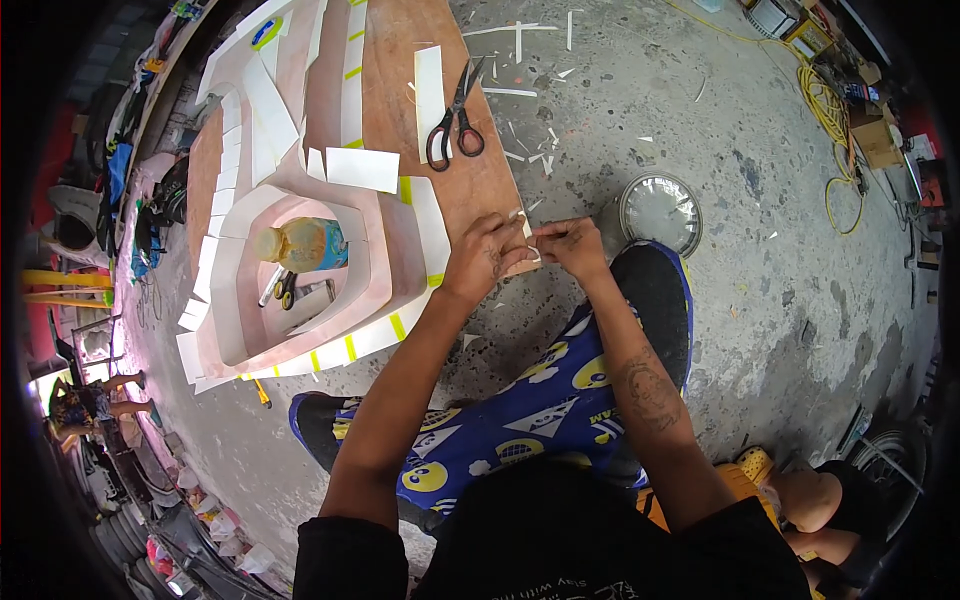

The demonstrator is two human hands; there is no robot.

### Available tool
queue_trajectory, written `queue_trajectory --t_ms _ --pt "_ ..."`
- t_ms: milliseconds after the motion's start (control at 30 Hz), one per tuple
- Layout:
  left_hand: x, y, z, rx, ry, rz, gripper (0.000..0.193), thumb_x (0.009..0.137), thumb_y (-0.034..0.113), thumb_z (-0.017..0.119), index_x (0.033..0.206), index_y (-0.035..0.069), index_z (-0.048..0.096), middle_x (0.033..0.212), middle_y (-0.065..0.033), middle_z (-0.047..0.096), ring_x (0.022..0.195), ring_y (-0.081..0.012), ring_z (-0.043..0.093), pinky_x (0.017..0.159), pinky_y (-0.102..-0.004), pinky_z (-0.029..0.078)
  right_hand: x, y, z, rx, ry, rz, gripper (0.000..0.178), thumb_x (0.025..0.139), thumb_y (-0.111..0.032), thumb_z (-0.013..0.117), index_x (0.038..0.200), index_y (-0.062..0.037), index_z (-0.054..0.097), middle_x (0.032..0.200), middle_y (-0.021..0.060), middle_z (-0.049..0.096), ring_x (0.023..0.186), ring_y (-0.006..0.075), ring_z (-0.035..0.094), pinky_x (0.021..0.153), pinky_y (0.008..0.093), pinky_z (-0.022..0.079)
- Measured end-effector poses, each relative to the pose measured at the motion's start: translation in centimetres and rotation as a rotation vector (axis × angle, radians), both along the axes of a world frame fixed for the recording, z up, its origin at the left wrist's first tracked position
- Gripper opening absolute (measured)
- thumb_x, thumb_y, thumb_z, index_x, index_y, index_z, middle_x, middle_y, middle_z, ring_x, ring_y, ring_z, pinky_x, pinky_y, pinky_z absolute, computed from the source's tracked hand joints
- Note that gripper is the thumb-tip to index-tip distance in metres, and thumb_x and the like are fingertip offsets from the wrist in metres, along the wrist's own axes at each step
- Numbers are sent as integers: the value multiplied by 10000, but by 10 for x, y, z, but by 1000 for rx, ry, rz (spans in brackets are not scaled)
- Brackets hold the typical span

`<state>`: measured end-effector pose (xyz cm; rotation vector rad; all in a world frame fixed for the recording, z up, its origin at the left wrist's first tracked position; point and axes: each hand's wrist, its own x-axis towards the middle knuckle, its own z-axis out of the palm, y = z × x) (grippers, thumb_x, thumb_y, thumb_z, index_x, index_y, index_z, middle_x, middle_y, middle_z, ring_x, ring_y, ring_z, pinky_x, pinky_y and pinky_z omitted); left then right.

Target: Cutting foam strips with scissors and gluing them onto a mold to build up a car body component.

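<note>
The person sits on the concrete floor (760,200) with both hands brought together at the near right corner of a wooden board (470,180). The left hand (486,258) and the right hand (572,246) pinch a small white strip (527,238) between their fingertips — the strip is mostly hidden by the fingers, so its length and whether it touches the board's edge cannot be told. Both hands are closed on it, thumbs and forefingers meeting just beside each other.

On the board, left of the hands, lies a pink curved panel (330,90) edged with white tape pieces and short yellow-green marks; its far end is cut off by the picture's rim. Inside its loop rests a plastic bottle (300,244) on its side, with a small tool beside it that is too dim to name. Black-handled scissors (455,115) lie on the far part of the board, beside a long white strip.

Right of the hands, on the floor, sits a round chrome cover (661,211), partly hidden behind the person's dark knee. White scraps litter the floor beyond the board. A yellow cable (828,110) coils far right. Another person's bare knee and yellow sandal show at the near right edge — the rest is out of the picture.
</note>
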<state>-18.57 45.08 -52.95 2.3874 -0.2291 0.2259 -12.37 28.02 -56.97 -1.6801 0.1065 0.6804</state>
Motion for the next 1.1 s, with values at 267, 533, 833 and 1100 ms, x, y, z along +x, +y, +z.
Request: queue_trajectory --t_ms 267,533,833,1100 --pt "2 1 -4 -58 16 -24 462 717 110 815 1140 15 657 872 -121 587 793 -269 604 728 -366 502 9 -1 5 1 85 -8 167 739 -67 799 855 40 745 690 94 699 571 107 642 558 242 559" --pt "-5 -3 1 -110 23 89 530 692 78 834 1186 29 646 878 -94 571 744 -207 558 697 -312 498 12 -9 16 149 290 23 446 770 -295 828 1027 41 687 895 106 700 748 148 671 658 289 576" --pt "-11 -18 -5 -456 61 167 482 740 1 796 1200 39 653 886 -50 568 803 -140 561 711 -261 499 20 -10 -4 318 320 -100 425 862 -247 754 1135 39 598 1012 117 671 909 191 652 822 341 531" --pt "-44 -49 72 -1185 -58 420 408 817 -31 729 1212 26 646 1010 -57 624 896 -113 605 781 -245 527 -40 -16 103 762 299 -161 228 953 -111 612 1146 1 566 1102 103 645 981 168 647 882 328 533"
